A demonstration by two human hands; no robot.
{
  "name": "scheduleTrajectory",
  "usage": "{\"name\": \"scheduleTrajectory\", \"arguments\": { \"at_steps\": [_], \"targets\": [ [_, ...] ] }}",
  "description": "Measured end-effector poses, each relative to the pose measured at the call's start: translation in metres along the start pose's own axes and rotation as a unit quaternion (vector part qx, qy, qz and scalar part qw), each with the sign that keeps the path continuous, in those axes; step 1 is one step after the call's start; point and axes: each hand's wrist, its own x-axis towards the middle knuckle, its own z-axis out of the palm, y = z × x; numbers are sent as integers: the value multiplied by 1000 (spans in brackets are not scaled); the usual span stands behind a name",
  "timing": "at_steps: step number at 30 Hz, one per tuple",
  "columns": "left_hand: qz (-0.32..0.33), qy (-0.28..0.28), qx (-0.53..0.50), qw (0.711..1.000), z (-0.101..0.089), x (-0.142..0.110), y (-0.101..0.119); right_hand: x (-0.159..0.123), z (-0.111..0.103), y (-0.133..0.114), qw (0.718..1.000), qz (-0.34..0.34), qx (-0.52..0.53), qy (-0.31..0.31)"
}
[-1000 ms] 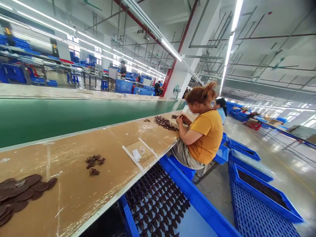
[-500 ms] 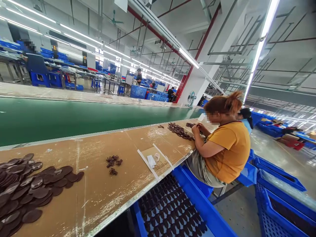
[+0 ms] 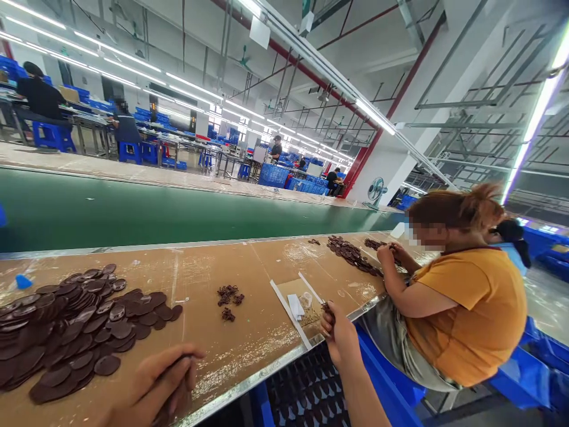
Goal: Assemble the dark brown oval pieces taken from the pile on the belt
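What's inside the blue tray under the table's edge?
Rows of dark pieces show in the blue tray. The table and the right forearm cover parts of it, so what lies there can't be seen.

Disc pile (image 3: pixel 84 323) left of clusters (image 3: pixel 228 295)

dark brown, thin rounded discs (image 3: pixel 75 326) are lying in a broad heap on the tan tabletop (image 3: pixel 200 270), overlapping at many angles, a few showing a shine. small, dark, curly pieces (image 3: pixel 228 295) are sitting in about 3 tangled clumps to the right of the heap, well apart from it. 1 thin dark piece (image 3: pixel 184 357) is showing at the fingertips of the left hand (image 3: pixel 162 382), too blurred for its shape to be told. 1 small dark bit (image 3: pixel 326 306) is poking out from the fingers of the right hand (image 3: pixel 340 332).
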Motion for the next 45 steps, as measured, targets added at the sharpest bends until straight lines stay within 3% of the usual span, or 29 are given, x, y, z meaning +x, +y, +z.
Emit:
{"name": "scheduleTrajectory", "arguments": {
  "at_steps": [5, 7, 11, 29, 45],
  "targets": [
    [71, 6, 172, 983, 15, 33, -3, 41, 16, 8, 998, 9, -56, -5],
    [48, 15, 170, 984, 14, 34, -4, 45, 16, 12, 997, 13, -75, -11],
    [6, -43, 159, 986, 10, 35, -4, 47, 12, 16, 995, 14, -98, -14],
    [16, -87, 180, 980, 10, 31, 21, 53, 6, 19, 993, 21, -116, -17],
    [19, -98, 166, 981, 11, 32, 23, 43, 12, 14, 995, -5, -99, -23]
  ]
}}
